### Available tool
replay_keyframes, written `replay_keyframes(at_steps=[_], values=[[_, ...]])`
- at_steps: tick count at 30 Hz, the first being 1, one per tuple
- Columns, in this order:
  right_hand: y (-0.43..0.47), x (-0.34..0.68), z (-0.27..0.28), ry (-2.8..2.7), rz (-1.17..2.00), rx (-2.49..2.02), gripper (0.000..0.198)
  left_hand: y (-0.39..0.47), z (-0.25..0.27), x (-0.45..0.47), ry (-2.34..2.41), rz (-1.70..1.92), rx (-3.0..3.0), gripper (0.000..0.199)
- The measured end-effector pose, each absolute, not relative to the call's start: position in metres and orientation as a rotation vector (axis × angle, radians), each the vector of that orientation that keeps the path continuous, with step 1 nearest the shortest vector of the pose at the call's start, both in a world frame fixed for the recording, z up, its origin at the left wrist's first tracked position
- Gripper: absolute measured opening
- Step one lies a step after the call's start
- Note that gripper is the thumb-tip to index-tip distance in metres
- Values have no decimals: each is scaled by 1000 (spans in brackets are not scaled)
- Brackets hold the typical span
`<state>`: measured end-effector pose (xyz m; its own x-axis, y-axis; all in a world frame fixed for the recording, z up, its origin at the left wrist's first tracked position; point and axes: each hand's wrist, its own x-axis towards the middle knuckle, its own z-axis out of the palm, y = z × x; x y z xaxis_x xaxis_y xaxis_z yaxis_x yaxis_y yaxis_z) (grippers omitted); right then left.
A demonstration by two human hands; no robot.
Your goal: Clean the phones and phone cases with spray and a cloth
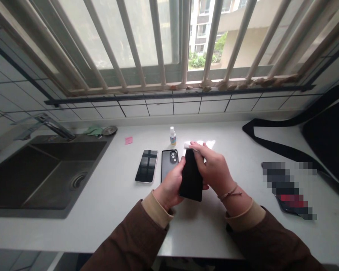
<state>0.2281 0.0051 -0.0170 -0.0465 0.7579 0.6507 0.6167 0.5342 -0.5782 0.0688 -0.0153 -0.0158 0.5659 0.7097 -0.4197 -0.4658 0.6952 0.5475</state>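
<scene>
My left hand (171, 186) grips a black smartphone (191, 178) by its left side, thumb along the edge. Over the phone's top end, my right hand (214, 162) presses a white wipe (190, 145) with closed fingers. Part of the wipe shows behind the right hand. Just left of the phone, a phone case (169, 162) with a camera cutout lies on the counter, partly hidden by my left hand. A second smartphone (147, 166) rests farther left, screen up. A small white spray bottle (172, 136) stands upright behind the case.
A dark sink (73, 158) with a chrome faucet (56, 126) is set into the white counter (107, 222) at left. A pink sticky note (129, 140) lies near the back. On the right are a black bag (327, 131) with its strap (282, 145) and a blurred-out dark item (288, 192).
</scene>
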Motion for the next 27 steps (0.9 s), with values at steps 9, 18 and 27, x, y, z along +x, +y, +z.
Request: replay_keyframes(at_steps=[9, 18, 27], values=[[-2, 218, -18, -2043, 281, -938, 35, -5, -26, 75, 514, 1018, 294, 43], [-23, 202, -12, -2154, 430, -645, 33, 2, 5, 51, 606, 1018, 127, 65], [-30, 202, 3, -2046, 738, -646, 30, 20, -3, 45, 713, 1120, 92, 59]])
